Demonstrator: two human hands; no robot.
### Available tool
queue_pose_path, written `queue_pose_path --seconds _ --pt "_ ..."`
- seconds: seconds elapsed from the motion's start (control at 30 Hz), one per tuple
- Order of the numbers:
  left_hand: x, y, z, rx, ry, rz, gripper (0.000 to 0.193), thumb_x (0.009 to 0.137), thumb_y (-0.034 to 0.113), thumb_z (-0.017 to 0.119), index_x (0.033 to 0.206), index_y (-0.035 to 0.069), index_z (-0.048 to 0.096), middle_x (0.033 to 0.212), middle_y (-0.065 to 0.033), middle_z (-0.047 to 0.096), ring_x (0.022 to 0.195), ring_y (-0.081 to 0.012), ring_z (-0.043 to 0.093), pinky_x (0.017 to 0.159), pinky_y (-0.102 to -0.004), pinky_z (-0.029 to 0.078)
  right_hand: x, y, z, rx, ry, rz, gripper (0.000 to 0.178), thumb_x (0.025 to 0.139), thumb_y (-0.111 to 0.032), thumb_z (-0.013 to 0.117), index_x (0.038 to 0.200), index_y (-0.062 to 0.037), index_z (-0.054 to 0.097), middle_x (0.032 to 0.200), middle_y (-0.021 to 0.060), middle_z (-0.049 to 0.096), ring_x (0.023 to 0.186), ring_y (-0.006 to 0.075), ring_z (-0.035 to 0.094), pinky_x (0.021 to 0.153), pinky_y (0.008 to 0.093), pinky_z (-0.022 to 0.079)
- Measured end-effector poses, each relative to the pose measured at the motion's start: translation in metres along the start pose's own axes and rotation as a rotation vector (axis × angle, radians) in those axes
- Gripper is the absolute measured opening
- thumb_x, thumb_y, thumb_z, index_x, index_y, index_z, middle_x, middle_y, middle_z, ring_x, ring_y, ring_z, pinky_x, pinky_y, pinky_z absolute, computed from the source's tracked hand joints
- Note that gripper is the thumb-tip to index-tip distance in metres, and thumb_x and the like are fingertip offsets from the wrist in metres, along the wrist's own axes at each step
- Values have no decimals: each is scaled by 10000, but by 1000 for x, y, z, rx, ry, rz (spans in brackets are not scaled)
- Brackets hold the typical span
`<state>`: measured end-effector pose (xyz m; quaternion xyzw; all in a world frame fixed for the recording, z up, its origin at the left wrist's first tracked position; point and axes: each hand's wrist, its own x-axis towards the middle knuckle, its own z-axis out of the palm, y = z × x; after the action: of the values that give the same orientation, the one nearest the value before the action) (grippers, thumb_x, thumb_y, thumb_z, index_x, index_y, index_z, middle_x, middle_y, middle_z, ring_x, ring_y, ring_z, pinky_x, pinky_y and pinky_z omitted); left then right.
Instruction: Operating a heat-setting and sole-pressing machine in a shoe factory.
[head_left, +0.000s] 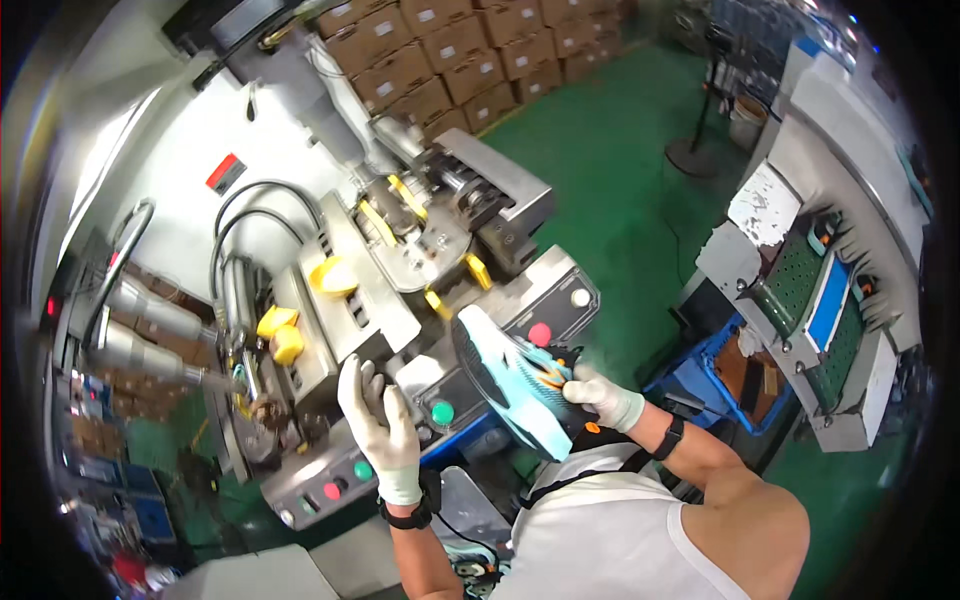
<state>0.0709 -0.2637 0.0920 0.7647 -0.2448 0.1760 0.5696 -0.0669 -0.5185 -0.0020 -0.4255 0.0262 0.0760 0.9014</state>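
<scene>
A light blue shoe [507, 378] with a dark sole edge and orange details is held in my right hand [605, 398]. White-gloved fingers close on its right end, and the shoe is tilted in front of the machine's control panel. My left hand [383, 425], also gloved in white, is raised with fingers apart and nothing visible in it. It is nearest to the green button [441, 412] and the metal body of the machine [345, 320]. Yellow pads [333, 276] sit on the machine, and further yellow blocks [477, 271] flank its metal plate [425, 262].
A red button [540, 334] is on the panel behind the shoe. At right stands a conveyor-like unit [860, 360] with shoes on its green surface. A blue crate [715, 370] sits below it. Stacked cartons [450, 60] and a fan stand [692, 155] are farther back on green floor.
</scene>
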Motion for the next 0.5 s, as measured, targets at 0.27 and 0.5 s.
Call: queue_pose_path --seconds 0.27,0.5 --pt "91 -66 103 165 -225 -90 550 979 127 640 1452 -41 414 1397 -223 537 1263 -289 580 1032 -376 488 22 -40 -53 325 254 -264 771 878 -351 796 1446 24 433 1341 108 605 1179 203 636 1021 353 520" --pt "141 -93 115 110 -180 -134 507 987 203 641 1398 -43 475 1283 -201 602 1144 -285 630 1002 -382 505 15 -38 -29 298 377 -353 772 855 -361 819 1435 0 458 1309 98 628 1147 188 650 991 345 536"
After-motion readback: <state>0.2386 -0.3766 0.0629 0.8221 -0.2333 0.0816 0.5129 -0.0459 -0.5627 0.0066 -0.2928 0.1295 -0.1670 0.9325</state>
